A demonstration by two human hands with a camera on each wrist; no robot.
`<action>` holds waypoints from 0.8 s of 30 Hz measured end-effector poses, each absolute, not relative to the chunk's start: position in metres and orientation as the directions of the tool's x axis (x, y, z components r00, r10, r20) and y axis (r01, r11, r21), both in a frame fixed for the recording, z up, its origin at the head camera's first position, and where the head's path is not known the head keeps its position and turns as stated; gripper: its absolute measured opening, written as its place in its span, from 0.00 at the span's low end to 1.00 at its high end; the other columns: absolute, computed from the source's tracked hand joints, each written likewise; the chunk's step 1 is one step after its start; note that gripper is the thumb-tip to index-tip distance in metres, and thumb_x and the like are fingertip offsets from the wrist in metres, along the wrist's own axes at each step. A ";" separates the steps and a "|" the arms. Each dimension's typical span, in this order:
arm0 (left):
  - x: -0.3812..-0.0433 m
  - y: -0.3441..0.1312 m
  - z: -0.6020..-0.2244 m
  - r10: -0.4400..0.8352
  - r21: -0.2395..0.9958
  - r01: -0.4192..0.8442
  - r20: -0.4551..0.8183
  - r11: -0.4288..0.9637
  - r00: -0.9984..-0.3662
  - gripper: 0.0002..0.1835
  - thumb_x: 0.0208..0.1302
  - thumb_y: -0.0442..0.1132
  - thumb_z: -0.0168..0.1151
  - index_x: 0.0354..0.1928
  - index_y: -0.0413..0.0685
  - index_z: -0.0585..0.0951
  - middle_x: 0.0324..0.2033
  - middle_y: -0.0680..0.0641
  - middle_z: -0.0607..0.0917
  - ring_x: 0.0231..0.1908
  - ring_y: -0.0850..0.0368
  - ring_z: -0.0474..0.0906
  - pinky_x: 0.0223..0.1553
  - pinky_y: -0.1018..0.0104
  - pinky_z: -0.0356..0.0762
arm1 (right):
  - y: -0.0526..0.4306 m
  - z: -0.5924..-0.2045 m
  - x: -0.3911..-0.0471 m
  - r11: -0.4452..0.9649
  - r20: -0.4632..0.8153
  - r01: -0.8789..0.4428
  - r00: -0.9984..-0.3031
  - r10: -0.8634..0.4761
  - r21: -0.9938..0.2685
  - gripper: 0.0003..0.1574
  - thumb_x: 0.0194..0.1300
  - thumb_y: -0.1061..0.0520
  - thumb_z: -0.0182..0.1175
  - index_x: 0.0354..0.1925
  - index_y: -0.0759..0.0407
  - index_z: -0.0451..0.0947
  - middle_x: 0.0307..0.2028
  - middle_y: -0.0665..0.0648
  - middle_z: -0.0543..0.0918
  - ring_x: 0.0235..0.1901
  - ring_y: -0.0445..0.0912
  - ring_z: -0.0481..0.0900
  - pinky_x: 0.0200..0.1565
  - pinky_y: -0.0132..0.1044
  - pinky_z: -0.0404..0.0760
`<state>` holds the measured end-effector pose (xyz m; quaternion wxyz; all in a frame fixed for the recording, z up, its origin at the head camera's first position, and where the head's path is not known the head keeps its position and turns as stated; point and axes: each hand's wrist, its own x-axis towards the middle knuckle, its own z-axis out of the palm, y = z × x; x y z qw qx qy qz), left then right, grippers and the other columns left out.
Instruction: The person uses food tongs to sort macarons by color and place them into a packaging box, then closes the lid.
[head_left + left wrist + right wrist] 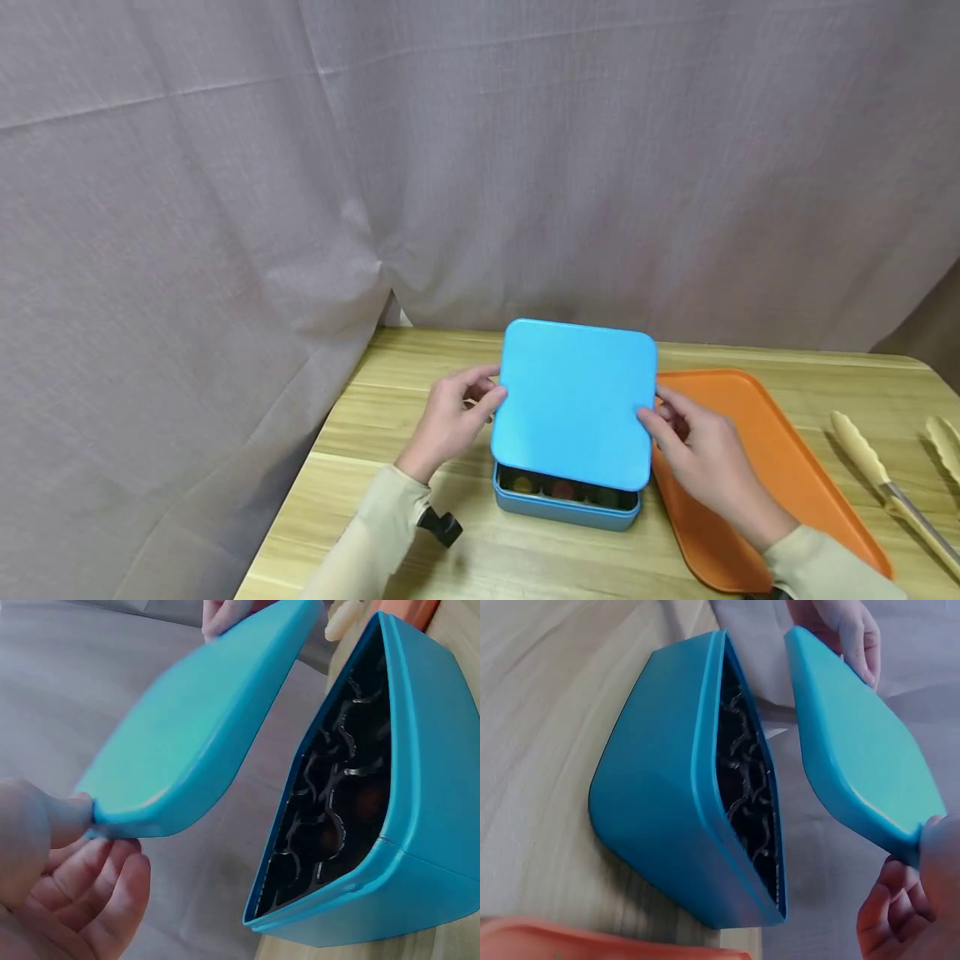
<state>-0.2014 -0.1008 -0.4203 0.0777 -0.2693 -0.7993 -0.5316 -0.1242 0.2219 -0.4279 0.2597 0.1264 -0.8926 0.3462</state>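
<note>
A flat blue lid (577, 400) with rounded corners is held up over a blue box (566, 511). My left hand (453, 417) pinches the lid's left edge between thumb and fingers. On the opposite edge, my right hand (701, 446) pinches it the same way. In both wrist views the lid is tilted and apart from the box. Inside the box sits a dark divided insert (337, 780) with wavy-edged compartments. Round yellowish and reddish items show dimly in the front compartments in the head view; the lid hides the rest there.
An orange tray (772, 467) lies on the wooden table (352, 467), just right of the box and partly under my right arm. Farther right are tongs (892, 492) with cream-coloured tips. A grey curtain (525, 167) hangs behind the table and along its left side.
</note>
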 end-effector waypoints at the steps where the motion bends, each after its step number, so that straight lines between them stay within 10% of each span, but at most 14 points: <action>1: -0.201 -0.100 -0.421 0.352 0.813 0.502 0.396 0.295 -0.848 0.17 0.74 0.36 0.66 0.60 0.35 0.83 0.35 0.45 0.90 0.28 0.57 0.85 0.30 0.66 0.87 | 0.222 -0.429 -0.125 0.735 0.534 -0.390 -0.844 -0.045 -0.555 0.20 0.75 0.56 0.65 0.56 0.70 0.82 0.29 0.48 0.81 0.23 0.36 0.70 0.23 0.27 0.69; 11: -0.200 -0.098 -0.430 0.386 0.828 0.431 0.289 0.358 -0.876 0.15 0.74 0.36 0.65 0.57 0.35 0.85 0.33 0.45 0.88 0.27 0.40 0.87 0.25 0.67 0.85 | 0.221 -0.434 -0.136 0.786 0.357 -0.287 -0.930 -0.091 -0.548 0.22 0.80 0.49 0.59 0.53 0.69 0.82 0.26 0.49 0.80 0.21 0.38 0.70 0.21 0.32 0.69; 17: -0.199 -0.097 -0.436 0.393 0.845 0.366 0.206 0.391 -0.896 0.20 0.74 0.38 0.65 0.62 0.34 0.83 0.32 0.47 0.88 0.25 0.47 0.86 0.21 0.66 0.83 | 0.220 -0.439 -0.137 0.818 0.259 -0.233 -0.960 -0.107 -0.525 0.22 0.81 0.44 0.55 0.31 0.55 0.74 0.17 0.47 0.68 0.15 0.41 0.64 0.19 0.32 0.63; 24: -0.199 -0.096 -0.445 0.397 0.821 0.339 0.152 0.459 -0.905 0.20 0.75 0.39 0.64 0.63 0.35 0.82 0.34 0.49 0.88 0.24 0.54 0.84 0.22 0.66 0.82 | 0.218 -0.446 -0.137 0.845 0.204 -0.210 -0.971 -0.122 -0.493 0.24 0.81 0.44 0.56 0.28 0.54 0.70 0.16 0.49 0.66 0.16 0.43 0.64 0.20 0.33 0.62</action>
